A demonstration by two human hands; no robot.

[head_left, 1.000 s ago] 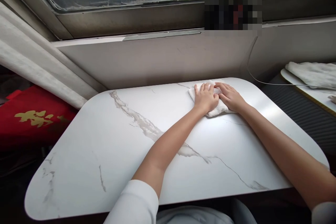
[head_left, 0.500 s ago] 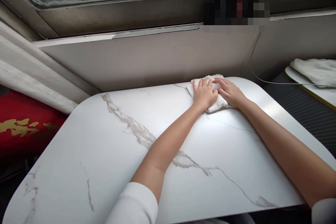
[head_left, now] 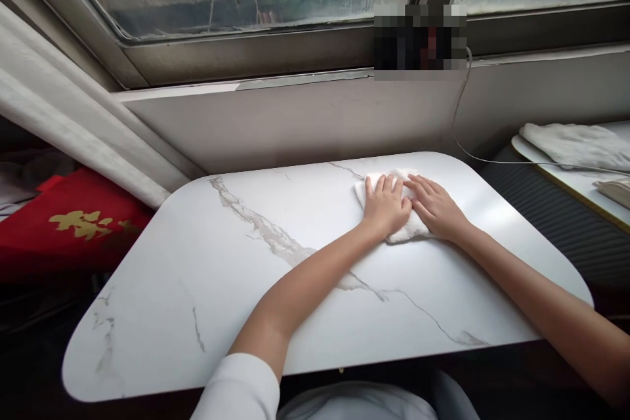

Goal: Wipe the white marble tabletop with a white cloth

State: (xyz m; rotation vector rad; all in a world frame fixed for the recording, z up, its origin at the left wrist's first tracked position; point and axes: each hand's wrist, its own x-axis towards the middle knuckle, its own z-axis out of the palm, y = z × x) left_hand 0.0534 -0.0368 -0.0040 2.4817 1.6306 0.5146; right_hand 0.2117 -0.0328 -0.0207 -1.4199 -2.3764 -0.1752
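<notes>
A folded white cloth (head_left: 408, 231) lies flat on the white marble-patterned table (head_left: 157, 262), right of its middle and a little in from the back edge. My left hand (head_left: 386, 203) presses on the cloth with its fingers spread. Beside it, my right hand (head_left: 436, 205) rests palm down over the cloth's right part, fingers stretched out. The two hands nearly meet at the thumbs. Neither hand's fingers wrap round the cloth.
Behind the table are a wall (head_left: 295, 121) and a window. A curtain (head_left: 98, 98) and a red cloth (head_left: 63, 230) are at the left. A thin cable (head_left: 506, 162) runs to the right, near another surface with a white cloth (head_left: 575, 144).
Both hands and the cloth have moved from the table's back edge toward me. The view has also shifted, showing more of the window and the table's front edge.
</notes>
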